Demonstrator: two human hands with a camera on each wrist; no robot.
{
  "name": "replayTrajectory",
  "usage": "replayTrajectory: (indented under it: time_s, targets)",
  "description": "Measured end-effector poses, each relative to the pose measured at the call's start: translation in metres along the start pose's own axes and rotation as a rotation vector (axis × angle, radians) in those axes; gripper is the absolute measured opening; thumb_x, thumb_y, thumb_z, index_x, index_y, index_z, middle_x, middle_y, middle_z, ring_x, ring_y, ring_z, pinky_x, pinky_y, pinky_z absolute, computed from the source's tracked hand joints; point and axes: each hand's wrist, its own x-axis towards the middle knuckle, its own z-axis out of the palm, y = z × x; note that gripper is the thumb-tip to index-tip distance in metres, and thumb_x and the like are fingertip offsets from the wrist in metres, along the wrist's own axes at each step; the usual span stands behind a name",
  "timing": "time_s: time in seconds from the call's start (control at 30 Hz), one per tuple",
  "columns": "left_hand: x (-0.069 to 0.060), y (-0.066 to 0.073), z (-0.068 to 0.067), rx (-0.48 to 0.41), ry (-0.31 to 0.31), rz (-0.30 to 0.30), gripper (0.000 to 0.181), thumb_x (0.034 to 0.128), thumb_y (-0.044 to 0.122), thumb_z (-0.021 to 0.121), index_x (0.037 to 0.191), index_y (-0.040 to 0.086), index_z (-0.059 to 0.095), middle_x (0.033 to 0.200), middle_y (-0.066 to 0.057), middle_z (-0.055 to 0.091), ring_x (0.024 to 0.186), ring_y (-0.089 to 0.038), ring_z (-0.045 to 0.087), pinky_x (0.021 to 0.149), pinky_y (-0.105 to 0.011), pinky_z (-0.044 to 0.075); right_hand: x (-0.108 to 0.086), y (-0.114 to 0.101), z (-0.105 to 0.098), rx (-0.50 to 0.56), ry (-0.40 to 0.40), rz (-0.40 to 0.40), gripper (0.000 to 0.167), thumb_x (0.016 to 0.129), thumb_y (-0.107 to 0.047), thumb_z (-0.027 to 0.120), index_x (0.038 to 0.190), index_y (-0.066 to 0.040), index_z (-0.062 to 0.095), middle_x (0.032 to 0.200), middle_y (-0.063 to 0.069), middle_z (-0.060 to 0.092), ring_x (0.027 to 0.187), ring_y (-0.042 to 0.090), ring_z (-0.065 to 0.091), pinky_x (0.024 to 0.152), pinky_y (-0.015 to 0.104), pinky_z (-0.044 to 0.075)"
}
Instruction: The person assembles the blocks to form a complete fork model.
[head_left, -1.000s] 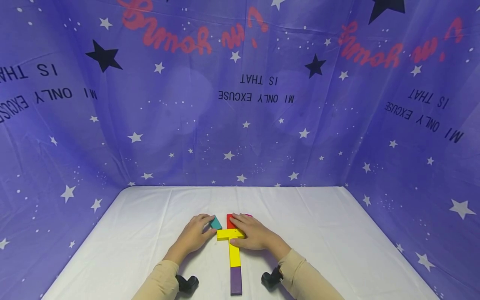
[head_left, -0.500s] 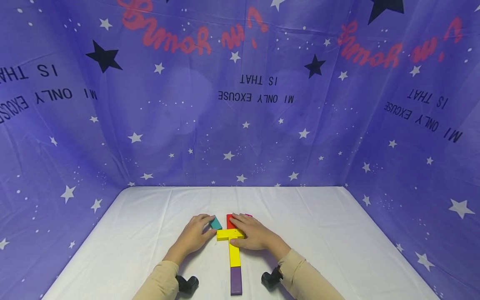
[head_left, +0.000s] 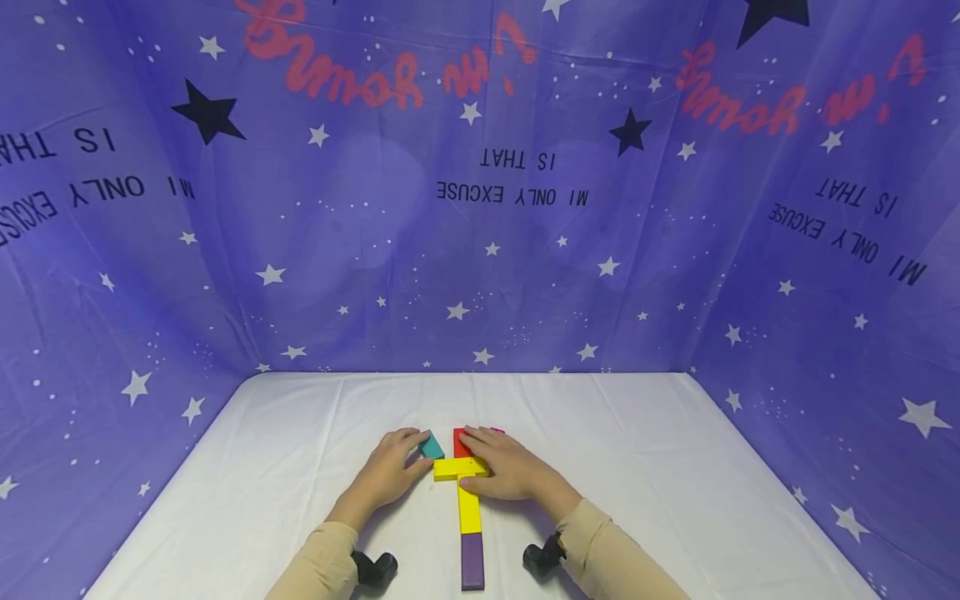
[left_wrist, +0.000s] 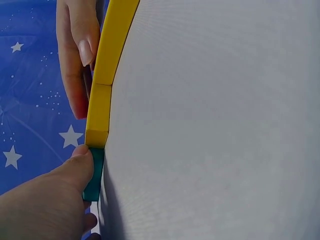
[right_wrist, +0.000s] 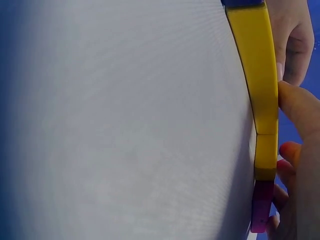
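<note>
My left hand [head_left: 386, 472] holds a teal block [head_left: 432, 445] between the thumb and fingers. In the left wrist view the teal block [left_wrist: 93, 175] stands against the end of a yellow block [left_wrist: 99, 107]. My right hand [head_left: 510, 467] rests over the blocks, its thumb on the upright yellow block [head_left: 468, 510] and fingertips on the red block [head_left: 460, 442]. A crosswise yellow block [head_left: 450, 469] lies below the red one, its right end partly covered. Beneath that hand a magenta block [right_wrist: 261, 207] sits mostly hidden in the head view. A purple block [head_left: 472, 562] extends the column nearest me.
All the blocks lie on a white cloth-covered table [head_left: 615, 450]. Purple star-patterned fabric [head_left: 480, 275] rises at the back and both sides. Black camera mounts [head_left: 375, 570] sit on both wrists, close to the cloth.
</note>
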Motion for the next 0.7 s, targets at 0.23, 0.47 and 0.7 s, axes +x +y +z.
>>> replayTrajectory:
  time_s: [0.23, 0.47, 0.7]
  targets:
    - [-0.0016, 0.0017, -0.0018, 0.017, 0.012, 0.028, 0.051, 0.0916, 0.033, 0.070, 0.137, 0.012, 0.060, 0.141, -0.012, 0.056, 0.134, -0.033, 0.049, 0.113, -0.055, 0.039, -0.0009, -0.0011, -0.0003, -0.011, 0.001, 0.012, 0.081, 0.092, -0.070, 0.045, 0.157, -0.025, 0.029, 0.165, -0.004, 0.025, 0.152, 0.023, 0.026, 0.124, 0.049, 0.022]
    - [-0.0024, 0.0028, -0.0025, 0.027, 0.024, 0.048, 0.050, 0.0920, 0.033, 0.070, 0.136, 0.011, 0.060, 0.141, -0.013, 0.056, 0.133, -0.034, 0.050, 0.112, -0.054, 0.040, -0.0011, -0.0024, -0.0007, -0.007, 0.001, 0.010, 0.080, 0.092, -0.069, 0.046, 0.157, -0.025, 0.030, 0.165, -0.004, 0.026, 0.152, 0.022, 0.025, 0.124, 0.049, 0.021]
    - [-0.0042, 0.0068, -0.0019, 0.050, 0.034, 0.054, 0.047, 0.0930, 0.034, 0.068, 0.135, 0.013, 0.061, 0.143, -0.012, 0.055, 0.134, -0.034, 0.048, 0.112, -0.055, 0.040, -0.0021, -0.0019, -0.0002, 0.009, 0.035, 0.014, 0.078, 0.093, -0.068, 0.047, 0.157, -0.025, 0.031, 0.165, -0.002, 0.025, 0.153, 0.027, 0.023, 0.124, 0.052, 0.021]
